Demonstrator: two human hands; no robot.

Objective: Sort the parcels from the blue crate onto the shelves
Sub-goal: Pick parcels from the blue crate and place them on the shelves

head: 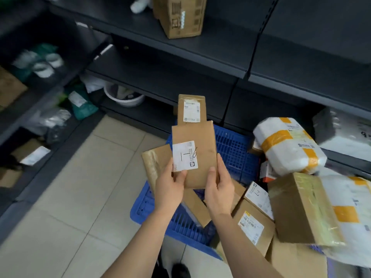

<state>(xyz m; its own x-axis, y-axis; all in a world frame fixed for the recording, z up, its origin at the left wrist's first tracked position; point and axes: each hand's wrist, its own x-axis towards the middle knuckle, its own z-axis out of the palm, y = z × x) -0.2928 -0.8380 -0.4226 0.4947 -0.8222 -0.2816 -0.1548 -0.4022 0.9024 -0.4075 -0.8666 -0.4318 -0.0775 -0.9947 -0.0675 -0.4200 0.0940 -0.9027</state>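
A flat brown cardboard parcel (202, 145) with a white label marked by hand is held in both hands above the blue crate (233, 149). My left hand (170, 187) grips its lower left edge, thumb on the label. My right hand (218, 187) grips its lower right edge. Behind it stands a narrower brown parcel (191, 109) with a printed label; who holds it I cannot tell. A taped brown parcel (155, 161) lies under my left hand. More boxes (255, 223) and white bags with orange tape (289, 145) fill the crate's right side.
Dark metal shelves (180, 55) run ahead and along the left. A cardboard box (180, 15) sits on an upper shelf. A white basin (125, 97) and green bags (82, 105) sit low in the corner. Beige floor tiles (80, 197) lie to the left.
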